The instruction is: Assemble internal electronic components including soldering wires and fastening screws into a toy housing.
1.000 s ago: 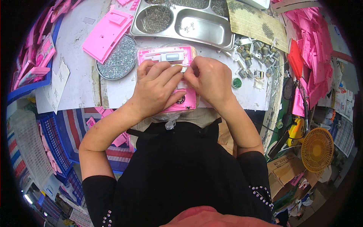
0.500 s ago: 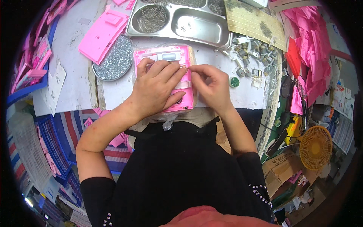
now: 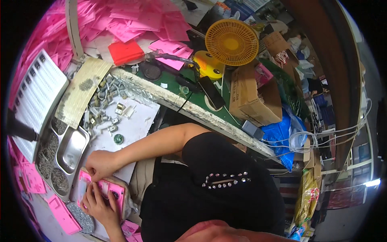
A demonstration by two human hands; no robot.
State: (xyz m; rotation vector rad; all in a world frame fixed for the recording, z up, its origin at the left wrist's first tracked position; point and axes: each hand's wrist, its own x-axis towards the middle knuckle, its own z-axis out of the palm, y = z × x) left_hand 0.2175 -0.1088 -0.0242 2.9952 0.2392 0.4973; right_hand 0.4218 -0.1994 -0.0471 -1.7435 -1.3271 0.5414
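Pink plastic makes up the casing (image 3: 105, 186) that lies directly under both our hands, on the table (image 3: 139, 117), between the steel tray (image 3: 71, 152) and our body. Its long axis seems to run from the tray toward us, left to right in this tilted view, with a dark round part (image 3: 115, 195) at the end closer to our body. Our left hand (image 3: 98, 206) lies across the casing's left side, fingers spread and bent, thumb set apart just beside the round part; we cannot tell whether its fingertips grip anything. Our right hand (image 3: 102, 163) comes in over the opposite long edge, fingers curled, its tips close against those of the left. Whatever may be pinched there is hidden from us. Neither hand is clearly nearer: both appear to touch the casing, the left covering more of it, the right staying at the edge. Out past our right hand, boxy metal parts (image 3: 113, 128) lie scattered near a green round piece (image 3: 118, 139); on our left, small silver parts (image 3: 80, 216) sit beside a loose pink panel (image 3: 63, 213)
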